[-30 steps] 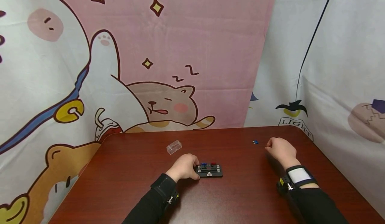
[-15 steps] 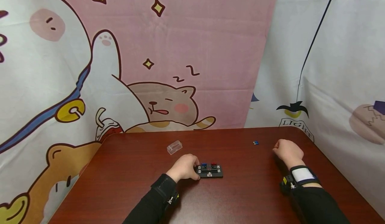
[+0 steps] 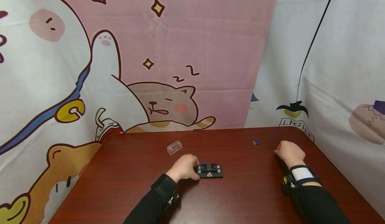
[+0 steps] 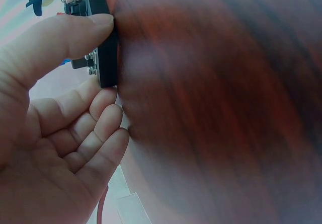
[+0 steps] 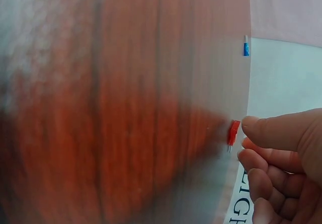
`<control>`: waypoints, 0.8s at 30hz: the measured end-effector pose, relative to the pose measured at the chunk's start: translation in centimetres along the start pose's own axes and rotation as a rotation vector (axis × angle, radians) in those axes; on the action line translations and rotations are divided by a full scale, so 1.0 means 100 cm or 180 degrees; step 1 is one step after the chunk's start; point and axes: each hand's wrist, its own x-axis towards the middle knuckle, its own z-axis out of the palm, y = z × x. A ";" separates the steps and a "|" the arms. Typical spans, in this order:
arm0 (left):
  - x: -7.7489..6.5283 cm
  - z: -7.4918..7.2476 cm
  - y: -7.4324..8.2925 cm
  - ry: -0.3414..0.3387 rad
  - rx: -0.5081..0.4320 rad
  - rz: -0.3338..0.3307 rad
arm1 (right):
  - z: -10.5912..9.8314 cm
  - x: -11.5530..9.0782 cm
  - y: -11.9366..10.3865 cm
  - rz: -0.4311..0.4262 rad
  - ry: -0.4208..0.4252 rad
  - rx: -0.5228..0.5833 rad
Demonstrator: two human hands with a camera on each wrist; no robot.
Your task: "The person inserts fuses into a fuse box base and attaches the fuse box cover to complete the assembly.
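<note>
Head view, clear box [image 3: 174, 147] on table [image 3: 240, 194], left fingers [image 4: 109, 122] holding black block [image 3: 210, 175]

My head camera faces forward and down, taking in the table [image 3: 240, 197] and printed cloth [image 3: 210, 43] from farthest away. Each wrist camera sits close, turned sideways: one faces my left hand [image 3: 184, 167], the other my right hand [image 3: 290, 153]. Head and left-wrist views share the black block [image 3: 209, 175]; head and right-wrist, the blue piece [image 3: 256, 143].
</note>
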 end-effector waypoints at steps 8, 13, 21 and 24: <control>-0.001 0.000 0.000 -0.0015 -0.0037 -0.0014 | 0.002 0.001 -0.004 -0.0002 -0.0021 -0.0063; -0.001 -0.001 0.001 -0.0031 -0.0076 -0.0008 | 0.003 0.001 -0.007 0.0106 -0.0022 -0.0121; -0.001 -0.001 0.001 -0.0001 -0.0003 0.0010 | 0.003 0.005 -0.009 0.0150 0.0033 -0.0165; -0.001 -0.001 0.001 0.0009 0.0020 0.0019 | 0.004 0.006 -0.009 0.0125 0.0056 -0.0183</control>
